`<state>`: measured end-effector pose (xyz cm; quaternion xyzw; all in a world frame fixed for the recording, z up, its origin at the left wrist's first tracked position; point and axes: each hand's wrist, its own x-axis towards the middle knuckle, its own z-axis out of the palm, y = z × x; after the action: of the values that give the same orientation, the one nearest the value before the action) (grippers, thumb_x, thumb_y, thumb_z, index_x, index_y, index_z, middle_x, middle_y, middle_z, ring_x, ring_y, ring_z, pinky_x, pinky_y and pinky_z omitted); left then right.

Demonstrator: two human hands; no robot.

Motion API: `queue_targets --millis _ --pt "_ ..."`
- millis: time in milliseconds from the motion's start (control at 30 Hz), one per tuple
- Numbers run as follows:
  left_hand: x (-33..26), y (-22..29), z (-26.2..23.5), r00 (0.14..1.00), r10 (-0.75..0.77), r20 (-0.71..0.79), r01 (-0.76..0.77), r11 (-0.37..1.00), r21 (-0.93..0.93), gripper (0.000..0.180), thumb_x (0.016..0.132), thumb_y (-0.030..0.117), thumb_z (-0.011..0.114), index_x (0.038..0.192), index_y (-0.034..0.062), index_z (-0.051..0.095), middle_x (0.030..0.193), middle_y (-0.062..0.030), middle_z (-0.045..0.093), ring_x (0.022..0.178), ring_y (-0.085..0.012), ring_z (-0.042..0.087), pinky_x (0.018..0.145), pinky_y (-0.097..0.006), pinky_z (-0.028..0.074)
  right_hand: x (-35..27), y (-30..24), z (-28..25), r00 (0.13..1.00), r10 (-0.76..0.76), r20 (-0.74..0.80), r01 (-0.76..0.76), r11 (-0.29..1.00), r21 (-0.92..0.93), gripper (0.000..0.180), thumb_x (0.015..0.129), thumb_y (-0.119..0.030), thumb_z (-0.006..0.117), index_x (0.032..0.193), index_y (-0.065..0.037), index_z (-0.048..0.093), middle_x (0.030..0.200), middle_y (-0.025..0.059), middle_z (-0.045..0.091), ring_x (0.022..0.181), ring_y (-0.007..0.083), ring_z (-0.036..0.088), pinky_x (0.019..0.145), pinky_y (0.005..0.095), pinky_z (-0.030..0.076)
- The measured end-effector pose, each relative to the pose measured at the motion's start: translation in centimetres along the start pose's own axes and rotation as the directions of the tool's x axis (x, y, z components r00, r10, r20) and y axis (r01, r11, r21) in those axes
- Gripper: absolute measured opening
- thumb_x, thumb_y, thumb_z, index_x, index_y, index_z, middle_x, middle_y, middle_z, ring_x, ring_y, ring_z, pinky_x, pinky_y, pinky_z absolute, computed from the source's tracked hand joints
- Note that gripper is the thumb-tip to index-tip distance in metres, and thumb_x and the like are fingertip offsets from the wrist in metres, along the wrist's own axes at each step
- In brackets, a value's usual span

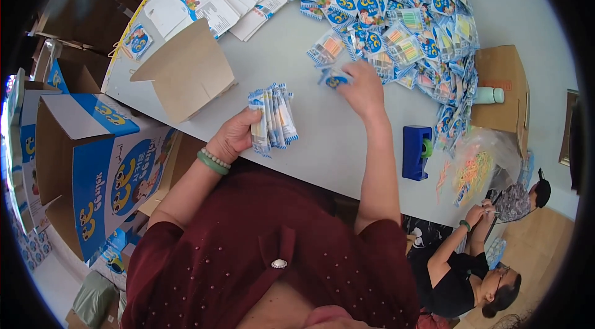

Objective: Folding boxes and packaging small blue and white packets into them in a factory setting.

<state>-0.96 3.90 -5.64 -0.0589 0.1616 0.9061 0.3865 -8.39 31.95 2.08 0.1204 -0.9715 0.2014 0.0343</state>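
My left hand (232,133) is closed round the lower side of a row of small flat packets (273,119), several of them standing side by side with white and blue crimped edges. To its right and farther off, my right hand (365,90) pinches one blue packet (336,80), a little smeared by motion, at the near edge of a large heap of packets (396,25). Through their clear windows, pastel sticks or strips show. Just beyond my left hand stands an open, plain-sided small carton (193,71) on the grey table (266,56).
Flat printed cartons (214,6) lie at the far left. A blue tape dispenser (414,152), loose coloured bands (474,171), a pale green bottle (489,95) and a cardboard box (505,78) are on the right. Big open cartons (93,174) flank me; another person (462,273) works at lower right.
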Motion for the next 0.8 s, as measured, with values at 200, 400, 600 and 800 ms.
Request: queue_targets --millis 200,400,600,800 --pt "0.2 -0.1 0.6 1.0 -0.008 0.021 0.008 1.0 -0.01 0.069 0.079 0.02 0.075 0.135 -0.0015 0.042 0.121 -0.0134 0.06 0.109 -0.0261 0.061 0.096 -0.041 0.049 4.6 -0.3 1.7 0.976 0.019 0.215 0.006 0.993 -0.115 0.039 0.074 -0.016 0.063 0.112 -0.007 0.056 0.104 0.0171 0.064 0.098 0.0371 0.06 0.084 0.0424 0.047" --pt "0.3 0.0 0.6 1.0 0.005 -0.009 -0.005 1.0 -0.022 0.069 0.077 0.018 0.076 0.134 -0.0022 0.042 0.121 -0.0151 0.06 0.107 -0.0259 0.062 0.095 -0.04 0.05 -1.6 -7.6 1.1 0.871 0.403 0.283 -0.41 0.912 -0.037 0.04 0.076 -0.02 0.064 0.111 -0.004 0.056 0.1 0.0196 0.066 0.093 0.0395 0.062 0.082 0.0429 0.048" --pt "0.2 0.2 0.0 1.0 -0.015 0.012 0.016 1.0 -0.023 0.066 0.078 0.018 0.075 0.133 -0.0017 0.044 0.12 -0.0149 0.06 0.107 -0.0263 0.063 0.094 -0.041 0.051 -0.7 -4.8 -2.9 0.886 0.238 0.397 -0.317 0.937 0.146 0.043 0.067 -0.021 0.071 0.102 0.001 0.061 0.113 0.0205 0.062 0.104 0.0368 0.059 0.087 0.0398 0.047" --pt "0.1 0.0 0.8 0.999 0.02 0.026 -0.02 1.0 0.008 0.067 0.079 0.02 0.075 0.134 -0.0019 0.043 0.121 -0.0147 0.06 0.108 -0.0261 0.062 0.095 -0.041 0.051 -0.5 -5.2 0.8 0.919 -0.143 0.368 0.17 0.985 -0.041 0.048 0.062 -0.019 0.074 0.104 -0.001 0.062 0.127 0.0166 0.054 0.114 0.0305 0.052 0.097 0.0406 0.038"
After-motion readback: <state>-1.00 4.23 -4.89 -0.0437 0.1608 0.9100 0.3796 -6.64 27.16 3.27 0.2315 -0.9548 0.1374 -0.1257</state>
